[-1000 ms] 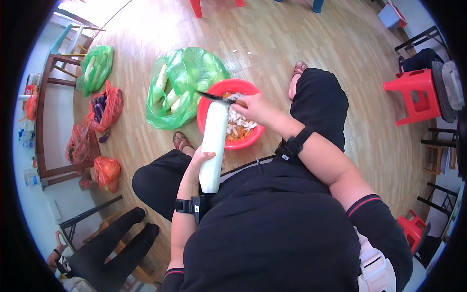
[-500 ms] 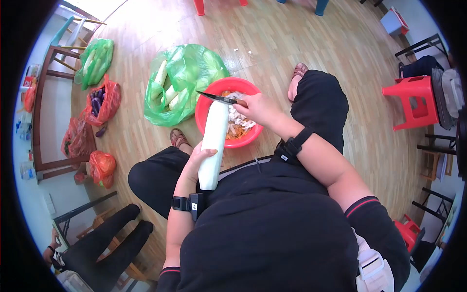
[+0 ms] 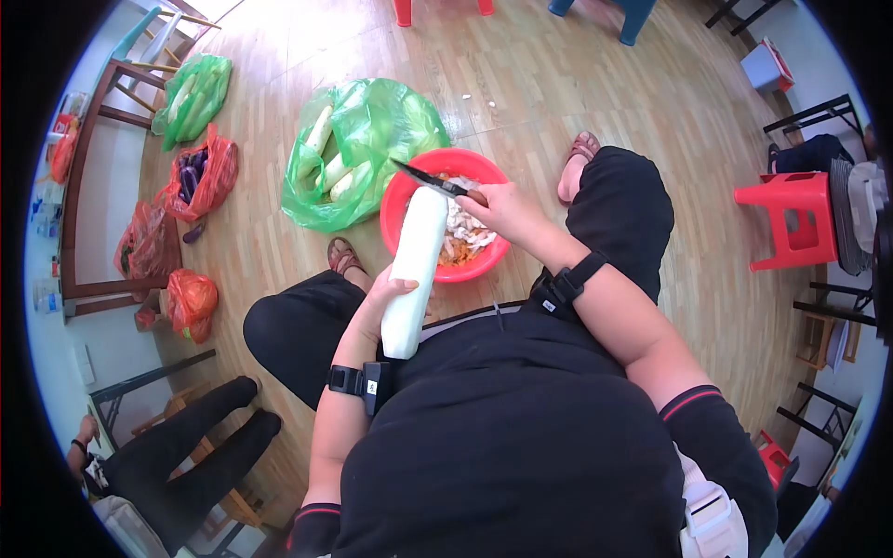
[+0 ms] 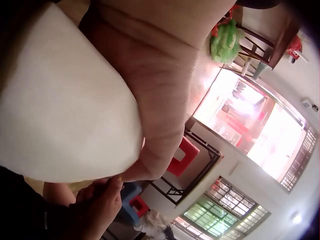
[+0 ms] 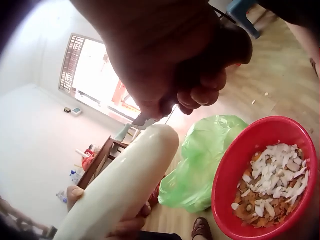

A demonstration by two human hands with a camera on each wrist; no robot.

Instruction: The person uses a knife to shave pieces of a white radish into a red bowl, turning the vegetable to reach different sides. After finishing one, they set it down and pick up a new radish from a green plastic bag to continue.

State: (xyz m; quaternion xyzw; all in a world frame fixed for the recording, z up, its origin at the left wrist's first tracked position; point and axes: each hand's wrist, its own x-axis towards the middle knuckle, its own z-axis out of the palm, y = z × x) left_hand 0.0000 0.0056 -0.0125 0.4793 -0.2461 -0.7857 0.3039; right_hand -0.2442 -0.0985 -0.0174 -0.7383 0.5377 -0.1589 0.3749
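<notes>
Over the near-left rim of the red basin [image 3: 501, 248], your left hand [image 3: 383, 299] grips the long white vegetable [image 3: 420, 237], your right hand [image 3: 508, 208] clasping the knife [image 3: 428, 179], blade right beside its far end!

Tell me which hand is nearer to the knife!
Right. The right hand grips the knife; the left hand is away from it, holding the middle of the white vegetable.

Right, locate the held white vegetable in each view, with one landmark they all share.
Head: vegetable, just left of centre.
Left wrist: vegetable, filling much of the left half.
Right wrist: vegetable, slanting from bottom left up to the middle.
Shared landmark: left hand, holding it in all three.
</notes>
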